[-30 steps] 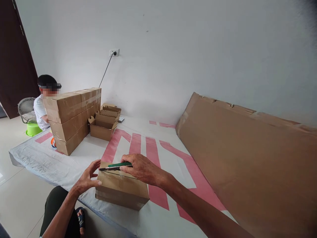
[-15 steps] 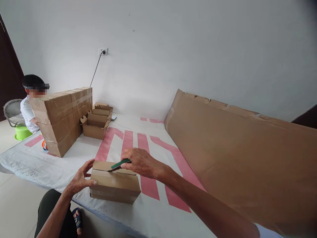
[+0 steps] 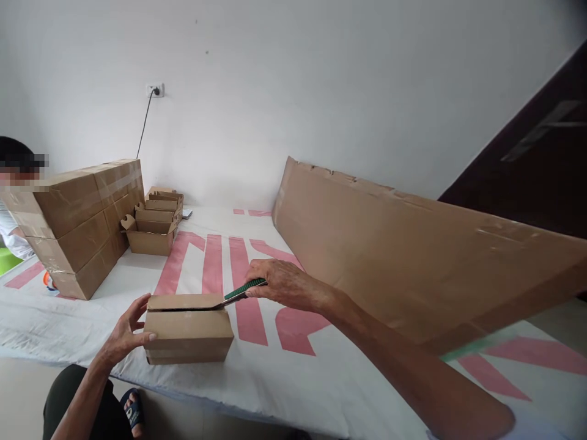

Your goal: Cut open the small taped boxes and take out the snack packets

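Knife (image 3: 243, 290) now at box's (image 3: 188, 327) right end

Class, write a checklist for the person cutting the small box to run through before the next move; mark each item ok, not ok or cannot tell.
1. Left hand steadies small box: ok.
2. Right hand grips cutter: ok.
3. Left hand clear of blade: ok.
4. Top seam open along its length: ok.
5. Blade depth: cannot tell.
6. Other person far from cutter: ok.
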### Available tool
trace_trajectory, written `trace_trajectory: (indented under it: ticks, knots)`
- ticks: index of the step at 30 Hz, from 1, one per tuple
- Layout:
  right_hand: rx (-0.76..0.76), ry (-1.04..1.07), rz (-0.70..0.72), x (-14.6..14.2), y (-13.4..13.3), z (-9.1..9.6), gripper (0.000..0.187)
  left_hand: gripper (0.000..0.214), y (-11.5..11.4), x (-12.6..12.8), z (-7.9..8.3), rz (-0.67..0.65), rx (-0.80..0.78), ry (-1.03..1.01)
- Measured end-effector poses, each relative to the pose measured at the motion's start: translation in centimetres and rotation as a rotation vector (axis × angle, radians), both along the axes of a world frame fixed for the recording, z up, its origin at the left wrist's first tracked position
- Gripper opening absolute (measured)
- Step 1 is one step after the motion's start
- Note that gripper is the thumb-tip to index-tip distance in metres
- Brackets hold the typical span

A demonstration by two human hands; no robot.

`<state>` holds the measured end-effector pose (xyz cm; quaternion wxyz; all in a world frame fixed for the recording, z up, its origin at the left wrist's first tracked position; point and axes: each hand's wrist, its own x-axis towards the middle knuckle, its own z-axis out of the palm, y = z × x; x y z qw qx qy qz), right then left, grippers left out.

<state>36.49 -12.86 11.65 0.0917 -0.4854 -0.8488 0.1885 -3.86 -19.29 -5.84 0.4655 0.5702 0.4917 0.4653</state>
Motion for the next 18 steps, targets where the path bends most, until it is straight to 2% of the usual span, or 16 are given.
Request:
trace_trajectory:
  ticks: [5,7,8,9,11,13,15,17,18]
  knots:
    - [0.02,0.066,-0.033,3.3,0.1,0.2,0.021,0.105,0.0,0.0,0.3,0.007,0.0,0.005]
    - [0.005,0.141,-0.112,5.2,-0.2,-1.1,0.026,0.105,0.0,-0.1,0.3,0.013,0.007,0.013]
    - [0.015,0.197,-0.169,6.2,-0.5,-2.5,0.029,0.104,0.0,-0.2,0.2,0.016,0.012,0.017]
    - [0.05,0.27,-0.231,7.0,-0.8,-4.5,0.034,0.103,0.0,-0.2,0.1,0.018,0.018,0.02]
    - [0.18,0.434,-0.353,8.1,-2.0,-10.1,0.045,0.104,0.0,-0.3,-0.2,0.017,0.025,0.017]
    - [0.244,0.482,-0.452,8.4,-3.5,-17.2,0.051,0.105,0.1,-0.3,-0.5,0.007,0.026,0.003]
    - [0.298,0.431,-0.524,8.1,-5.2,-24.1,0.05,0.105,0.1,-0.3,-0.7,-0.002,0.023,-0.007]
    - [0.32,0.376,-0.574,7.4,-6.7,-28.9,0.05,0.104,0.1,-0.3,-0.8,0.003,0.024,-0.012]
    - [0.332,0.358,-0.6,7.0,-7.1,-30.1,0.049,0.103,0.1,-0.3,-0.8,0.009,0.028,-0.015]
